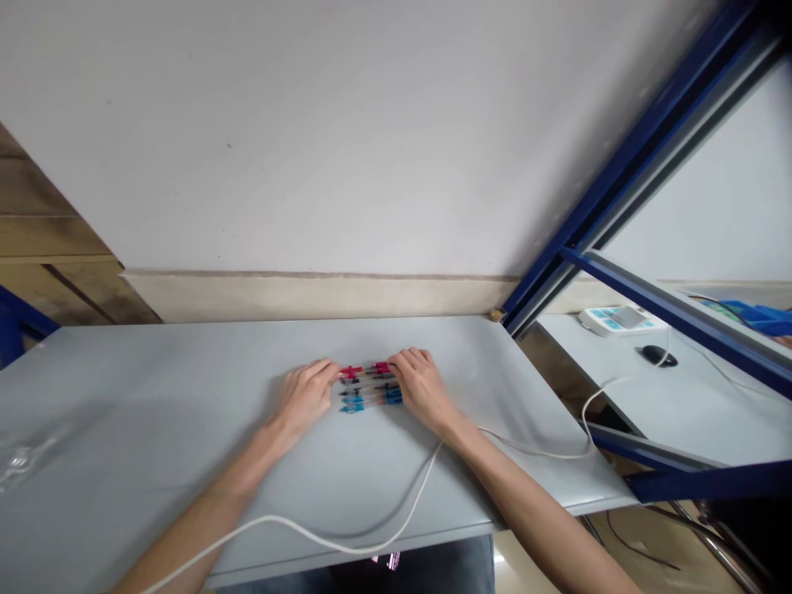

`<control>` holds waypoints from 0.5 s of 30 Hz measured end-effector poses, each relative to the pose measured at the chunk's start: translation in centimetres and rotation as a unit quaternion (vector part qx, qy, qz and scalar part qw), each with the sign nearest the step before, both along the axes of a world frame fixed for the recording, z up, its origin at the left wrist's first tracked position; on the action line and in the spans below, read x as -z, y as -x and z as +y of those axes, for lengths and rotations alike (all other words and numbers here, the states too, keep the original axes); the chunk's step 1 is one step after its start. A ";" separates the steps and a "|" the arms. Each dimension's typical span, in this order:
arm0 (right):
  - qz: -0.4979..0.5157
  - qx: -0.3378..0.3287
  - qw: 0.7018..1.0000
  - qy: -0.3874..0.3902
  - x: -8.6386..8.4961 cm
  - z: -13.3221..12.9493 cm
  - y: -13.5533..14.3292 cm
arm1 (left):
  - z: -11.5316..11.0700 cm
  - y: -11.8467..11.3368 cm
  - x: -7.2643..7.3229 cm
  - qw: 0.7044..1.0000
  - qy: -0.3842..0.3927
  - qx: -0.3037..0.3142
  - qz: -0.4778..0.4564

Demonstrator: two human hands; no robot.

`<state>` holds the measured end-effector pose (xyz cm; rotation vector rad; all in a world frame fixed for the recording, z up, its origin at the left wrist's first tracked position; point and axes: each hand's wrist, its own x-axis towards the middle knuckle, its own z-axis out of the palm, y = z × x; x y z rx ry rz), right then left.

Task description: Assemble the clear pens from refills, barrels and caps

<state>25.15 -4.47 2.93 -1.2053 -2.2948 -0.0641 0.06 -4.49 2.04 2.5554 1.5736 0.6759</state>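
Observation:
Several pens lie side by side in a row on the grey table, running left to right. Red pens (351, 371) are at the far side, dark ones (365, 390) in the middle, and blue pens (352, 408) nearest me. My left hand (309, 392) is closed at the left end of the red pens, fingertips touching it. Across the row, my right hand (421, 386) is closed at the red pens' right end. Its palm and fingers hide the right tips of several pens.
A white cable (346, 549) crosses the table (173, 396) under my right forearm. Crumpled clear plastic (18, 462) lies at the left edge. A wall stands behind. To the right, past a blue metal frame (594, 214), are a white device (622, 320) and a black mouse (657, 355).

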 end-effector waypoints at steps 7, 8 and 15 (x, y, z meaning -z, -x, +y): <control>0.135 0.001 0.988 0.074 -0.4 -0.8 0.1 | -0.9 -0.9 0.2 0.997 0.021 0.000 -0.073; 0.139 -0.022 0.987 0.079 -0.5 -1.0 0.3 | -1.1 -1.2 0.2 0.996 0.030 0.004 -0.084; 0.200 -0.167 0.962 0.083 -0.6 -2.5 2.0 | -2.3 -2.8 -0.1 0.985 0.076 0.028 -0.151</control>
